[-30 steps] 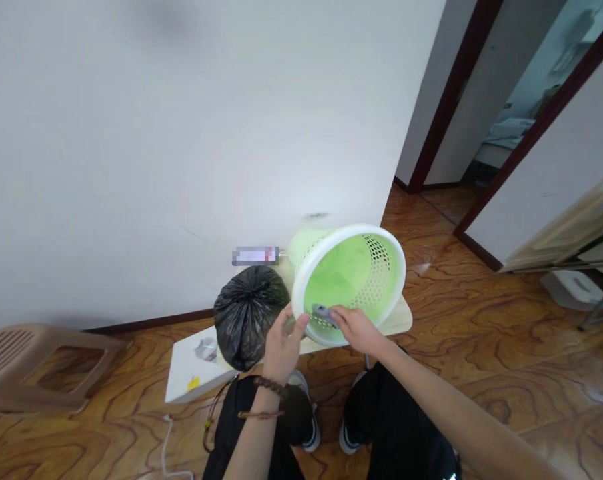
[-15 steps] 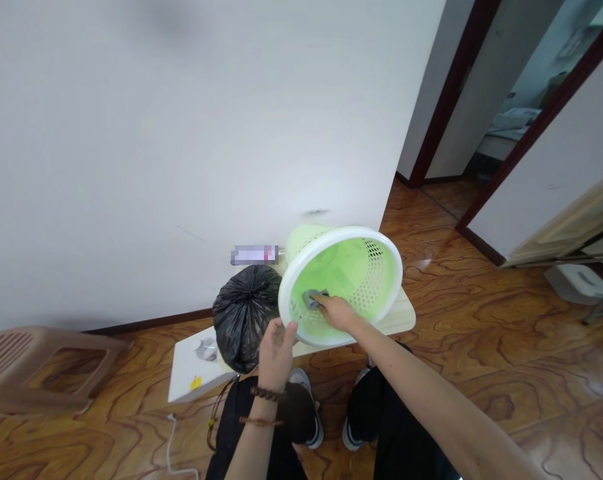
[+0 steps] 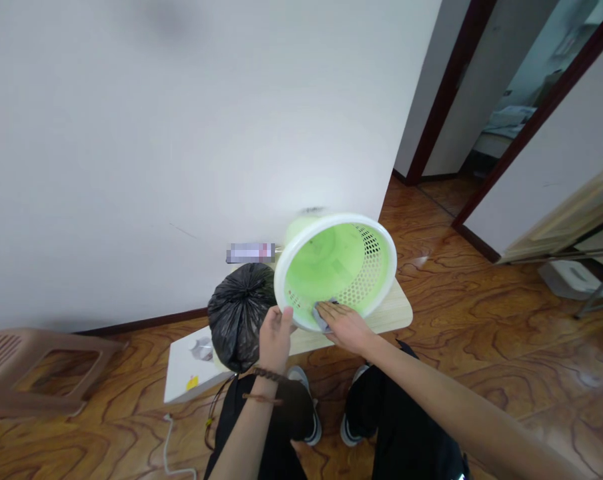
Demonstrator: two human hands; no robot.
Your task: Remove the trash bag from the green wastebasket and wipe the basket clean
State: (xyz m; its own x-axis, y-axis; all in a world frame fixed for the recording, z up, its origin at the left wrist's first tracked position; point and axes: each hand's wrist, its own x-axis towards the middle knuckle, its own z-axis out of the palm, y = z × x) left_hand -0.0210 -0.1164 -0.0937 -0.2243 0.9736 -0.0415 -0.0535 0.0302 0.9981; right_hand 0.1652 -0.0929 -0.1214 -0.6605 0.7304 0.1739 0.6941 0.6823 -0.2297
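A light green plastic basket (image 3: 331, 257) with a white rim and a perforated wall lies tilted on a pale wooden board, its mouth turned toward me. My left hand (image 3: 275, 339) is closed on the lower left part of the rim, thumb on top. My right hand (image 3: 345, 325) presses a grey cloth (image 3: 321, 316) against the inner side of the basket near the lower rim. Part of the cloth is hidden under the fingers. Just left of the basket sits a tied black plastic bag (image 3: 242, 313).
The pale board (image 3: 389, 313) runs under the basket, close to the white wall (image 3: 206, 133). A white box (image 3: 186, 363) lies beside the black bag. Further left stands a brown plastic stool (image 3: 46, 370). A white cable (image 3: 167, 440) trails over the wood floor.
My right hand has drawn the cloth from deeper in the basket down toward the lower rim, its fingers now flatter. The basket has shifted slightly up; my left hand keeps its hold.
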